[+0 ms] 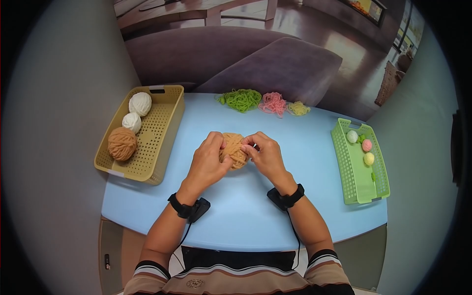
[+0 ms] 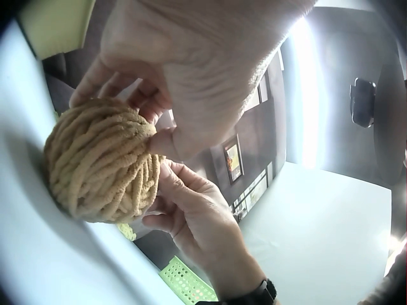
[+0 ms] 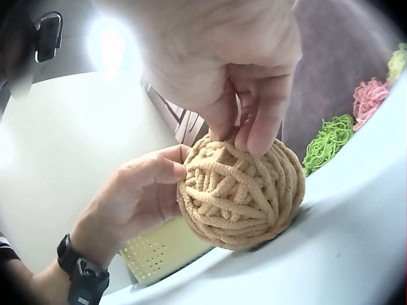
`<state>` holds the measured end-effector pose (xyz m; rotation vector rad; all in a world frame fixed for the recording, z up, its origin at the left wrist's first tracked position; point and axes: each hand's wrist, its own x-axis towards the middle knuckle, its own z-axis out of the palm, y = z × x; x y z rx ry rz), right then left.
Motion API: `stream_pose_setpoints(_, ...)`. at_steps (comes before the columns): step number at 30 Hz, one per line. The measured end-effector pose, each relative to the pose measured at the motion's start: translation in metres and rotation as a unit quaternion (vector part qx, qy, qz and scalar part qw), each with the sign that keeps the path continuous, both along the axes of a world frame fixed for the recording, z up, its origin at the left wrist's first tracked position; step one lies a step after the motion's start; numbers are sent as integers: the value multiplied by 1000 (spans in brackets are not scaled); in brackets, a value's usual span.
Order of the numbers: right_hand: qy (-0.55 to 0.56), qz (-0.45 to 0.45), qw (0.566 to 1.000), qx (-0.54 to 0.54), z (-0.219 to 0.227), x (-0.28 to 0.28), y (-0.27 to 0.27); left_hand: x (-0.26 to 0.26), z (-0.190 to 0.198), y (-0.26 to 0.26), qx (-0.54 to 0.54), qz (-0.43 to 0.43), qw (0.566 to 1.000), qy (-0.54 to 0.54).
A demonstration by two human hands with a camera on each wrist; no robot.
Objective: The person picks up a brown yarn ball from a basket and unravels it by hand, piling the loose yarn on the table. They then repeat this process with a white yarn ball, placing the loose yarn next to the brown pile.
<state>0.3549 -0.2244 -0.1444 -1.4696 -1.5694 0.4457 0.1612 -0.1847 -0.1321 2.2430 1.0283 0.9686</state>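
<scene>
A tan ball of thick, fuzzy yarn (image 1: 234, 151) is held low over the middle of the blue table. My left hand (image 1: 208, 160) grips it from the left, thumb on the near side and fingers round the far side. On the other side, my right hand (image 1: 267, 155) pinches at the ball's surface with thumb and fingertips. The right wrist view shows crossed strands of the yarn ball (image 3: 235, 197) just below those fingertips; what exactly is between them is hidden. From the left wrist, the ball (image 2: 102, 165) looks evenly wound.
At the left stands a tan basket (image 1: 167, 125) with two white yarn balls (image 1: 140, 104) and a brown one (image 1: 122, 144). A green basket (image 1: 348, 177) at the right holds small balls. Loose green (image 1: 243, 100), pink (image 1: 273, 103) and yellow yarn (image 1: 298, 108) lies along the back edge.
</scene>
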Motion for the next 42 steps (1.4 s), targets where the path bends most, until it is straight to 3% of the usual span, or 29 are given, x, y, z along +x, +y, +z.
stream_pose_setpoints(4, 48, -26, 998, -45, 6, 3, -4, -4, -7, 6, 28, -54, 997, -44)
stream_pose_setpoints(8, 120, -16, 988, -93, -1, 18, -2, -7, -1, 6, -30, -77, 996, -43)
stream_pose_setpoints(11, 8, 9, 1000, -21, 0, 21, -2, -4, 1, 2, -17, -63, 997, -29)
stream_pose_setpoints(14, -66, -18, 996, -49, 8, 8, -9, -1, 0, 0, 12, -59, 998, -20)
stream_pose_setpoints(26, -34, 34, 998, -51, 4, 14, -5, 3, -15, 6, 21, -22, 998, -50)
stream_pose_setpoints(42, -90, -10, 995, -50, 8, 1, -8, 9, -5, -8, 21, 18, 1000, 0)
